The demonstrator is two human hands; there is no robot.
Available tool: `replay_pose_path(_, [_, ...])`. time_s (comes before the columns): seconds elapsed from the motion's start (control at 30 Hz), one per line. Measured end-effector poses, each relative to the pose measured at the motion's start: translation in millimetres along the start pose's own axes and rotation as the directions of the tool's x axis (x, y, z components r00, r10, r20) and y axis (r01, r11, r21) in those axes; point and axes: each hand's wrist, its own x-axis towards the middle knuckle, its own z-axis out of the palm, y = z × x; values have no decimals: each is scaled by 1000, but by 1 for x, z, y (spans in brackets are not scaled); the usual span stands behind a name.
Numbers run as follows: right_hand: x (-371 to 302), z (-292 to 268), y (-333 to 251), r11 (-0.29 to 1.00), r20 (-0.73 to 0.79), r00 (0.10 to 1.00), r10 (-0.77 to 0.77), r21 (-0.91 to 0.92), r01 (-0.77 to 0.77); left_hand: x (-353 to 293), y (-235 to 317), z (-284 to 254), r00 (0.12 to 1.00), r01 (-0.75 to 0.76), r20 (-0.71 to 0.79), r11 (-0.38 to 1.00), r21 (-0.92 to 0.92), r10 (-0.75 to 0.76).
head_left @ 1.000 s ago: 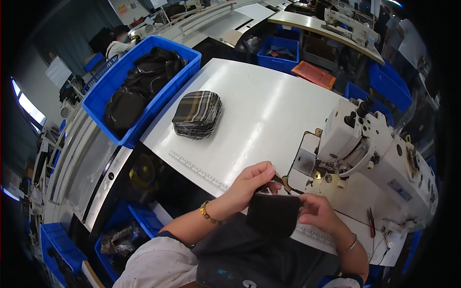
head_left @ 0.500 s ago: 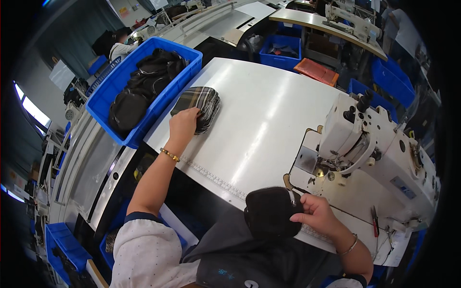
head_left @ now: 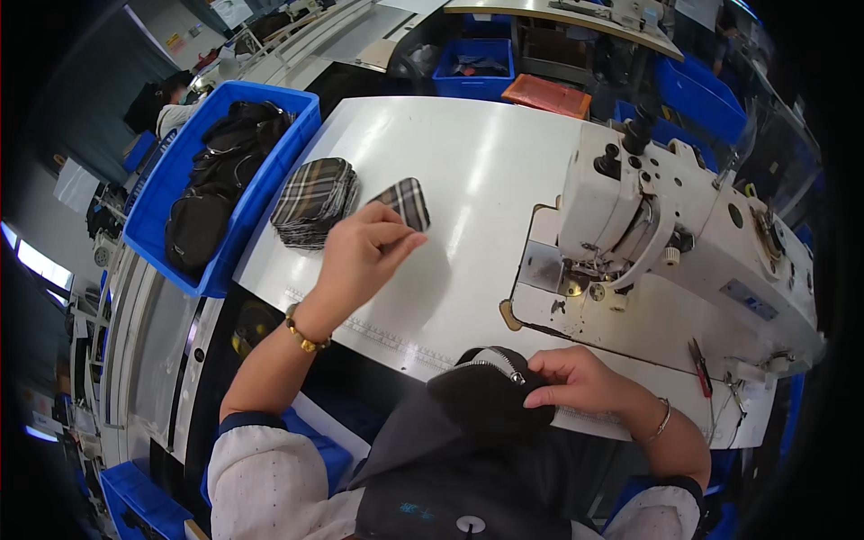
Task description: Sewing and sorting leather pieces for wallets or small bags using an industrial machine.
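Between the fingers of my left hand (head_left: 367,256) is a plaid fabric piece (head_left: 409,205), lifted above the white table. Just left of it, a stack of plaid fabric pieces (head_left: 310,202) lies on the tabletop. My right hand (head_left: 576,380) grips a small black zippered pouch (head_left: 490,391) at its right side, over my lap by the table's front edge. The pouch's curved zipper shows its silver pull, and a pale strip of lining is visible beside it.
A blue bin (head_left: 301,117) of black pouches stands at the table's left edge. On the right is a white sewing machine (head_left: 630,207), with red-handled snips (head_left: 701,367) near it. A ruler strip (head_left: 378,336) runs along the front edge of the white table (head_left: 486,171). An orange-red tray (head_left: 546,96) sits beyond.
My left hand has moved right from the stack, taking one plaid piece with it. The pouch in my right hand has tilted, showing more of its zipper. The whole view has shifted.
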Motion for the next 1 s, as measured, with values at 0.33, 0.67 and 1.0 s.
replay_pose_path(0.33, [-5,-5,-4,977,-88,994,-62,198,78,-11,73,55,765,283,619,771,-570,177])
replay_pose_path(0.67, [-12,16,-9,927,-337,918,-212,-366,80,-33,100,30,679,411,727,768,-491,101])
replay_pose_path(1.0, [10,0,6,279,-94,684,-724,-946,166,38,74,-18,441,407,779,675,-616,445])
